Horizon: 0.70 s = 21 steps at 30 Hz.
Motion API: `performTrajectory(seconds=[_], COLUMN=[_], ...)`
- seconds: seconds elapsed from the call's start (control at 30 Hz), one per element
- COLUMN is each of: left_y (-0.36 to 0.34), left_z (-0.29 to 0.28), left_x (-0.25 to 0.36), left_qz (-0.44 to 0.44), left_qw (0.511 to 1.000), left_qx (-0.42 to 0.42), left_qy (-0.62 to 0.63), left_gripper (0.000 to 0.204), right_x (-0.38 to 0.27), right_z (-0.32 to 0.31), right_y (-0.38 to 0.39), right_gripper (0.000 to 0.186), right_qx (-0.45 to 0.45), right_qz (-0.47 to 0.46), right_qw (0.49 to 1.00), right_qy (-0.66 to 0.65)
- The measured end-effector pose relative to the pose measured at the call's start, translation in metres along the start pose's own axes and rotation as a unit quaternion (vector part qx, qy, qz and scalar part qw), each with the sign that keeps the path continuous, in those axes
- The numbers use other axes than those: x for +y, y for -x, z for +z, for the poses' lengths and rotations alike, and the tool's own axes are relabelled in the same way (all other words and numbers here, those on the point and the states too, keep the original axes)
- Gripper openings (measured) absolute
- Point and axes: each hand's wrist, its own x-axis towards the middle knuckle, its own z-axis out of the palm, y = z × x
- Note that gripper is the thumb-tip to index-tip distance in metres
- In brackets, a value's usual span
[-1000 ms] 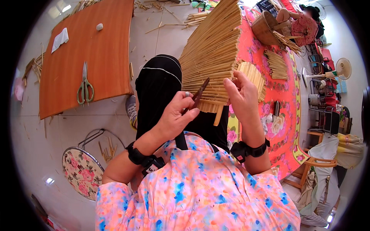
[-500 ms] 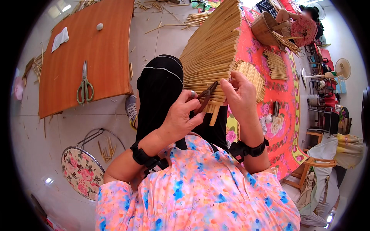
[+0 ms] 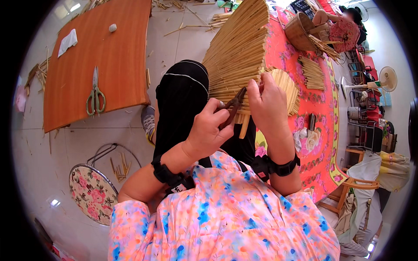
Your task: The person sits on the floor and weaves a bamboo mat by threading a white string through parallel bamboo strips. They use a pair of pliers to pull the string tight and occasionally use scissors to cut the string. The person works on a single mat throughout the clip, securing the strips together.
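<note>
A fan-shaped panel of tan plant stalks (image 3: pixel 237 48), laid side by side, leans over my lap. My left hand (image 3: pixel 210 130) is closed around dark brown pliers (image 3: pixel 235 104). Their tips meet the panel's near end, close to my right fingertips. At the panel's right edge my right hand (image 3: pixel 271 102) is closed, thumb and fingers pinched against the stalk ends; whether a thin strand is between them is too small to tell. Below the pliers one thicker stalk (image 3: pixel 244 126) sticks out from the panel. Behind my right hand lies a rounded stalk piece (image 3: pixel 285 87).
Green-handled scissors (image 3: pixel 95 98), a white cloth (image 3: pixel 68 43) and a small white lump (image 3: pixel 112 28) lie on the brown table (image 3: pixel 122 69). On the red floral cloth (image 3: pixel 318 135) are a stalk bundle (image 3: pixel 311 71) and a wooden bucket (image 3: pixel 298 32). A floral stool (image 3: pixel 92 193) stands lower left.
My right hand has moved slightly left and its fingers have drawn closer together. The pliers have tilted more upright in my left hand, and the panel has shifted a little left.
</note>
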Motion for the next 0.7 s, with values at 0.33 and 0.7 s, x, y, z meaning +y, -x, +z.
performTrajectory(seconds=[0.33, 0.7], left_y=[-0.002, -0.002], left_z=[-0.116, -0.135], left_x=[0.020, 0.023], left_qz=[-0.074, -0.162], left_qw=[0.993, 0.960], left_qx=[0.064, -0.005], left_qy=[0.066, 0.230], left_gripper=[0.005, 0.006], right_x=[0.019, 0.024], right_z=[-0.001, -0.006], right_y=[-0.014, -0.007], right_gripper=[0.027, 0.033], right_qx=[-0.028, -0.017], right_qz=[-0.002, 0.023], right_qw=[0.994, 0.999], right_qy=[0.110, 0.016])
